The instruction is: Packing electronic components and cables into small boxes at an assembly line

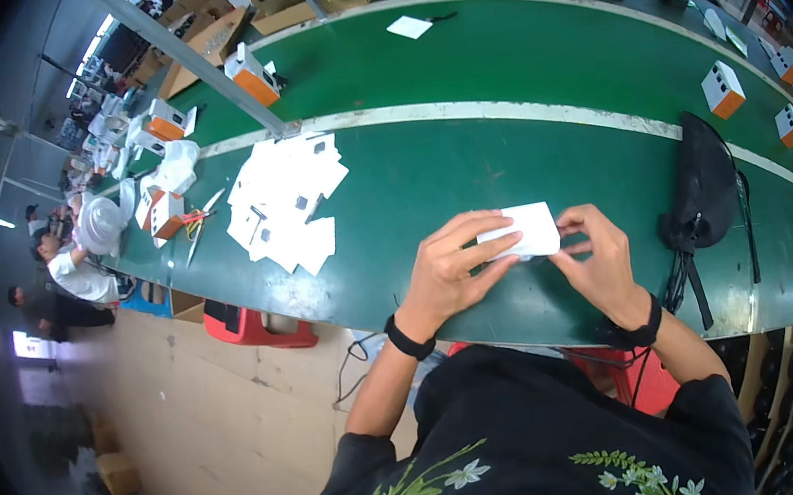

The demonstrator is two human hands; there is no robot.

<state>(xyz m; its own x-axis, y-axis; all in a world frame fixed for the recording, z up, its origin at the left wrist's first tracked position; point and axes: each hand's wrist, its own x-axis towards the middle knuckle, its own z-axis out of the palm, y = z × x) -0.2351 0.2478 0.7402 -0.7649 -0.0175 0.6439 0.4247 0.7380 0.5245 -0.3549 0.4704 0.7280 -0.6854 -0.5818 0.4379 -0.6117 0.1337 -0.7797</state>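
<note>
as left hand (446, 268) holds card (535, 227), right (603, 261) alongside

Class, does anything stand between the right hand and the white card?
Nothing visible: the right hand is at the right edge of the white card, contact unclear; the left hand holds its left side.

With twelve straight ahead of you, your green table (389, 180) carries a spread pile of white pieces (275, 198) at ten o'clock, an orange-and-white box (167, 218) farther out that way, and a black strapped bag (702, 178) at two. Past the pale strip (459, 110), the far green surface (540, 50) bears a white card (409, 27) toward half past eleven and another orange-and-white box (723, 90) between one and two.
</note>
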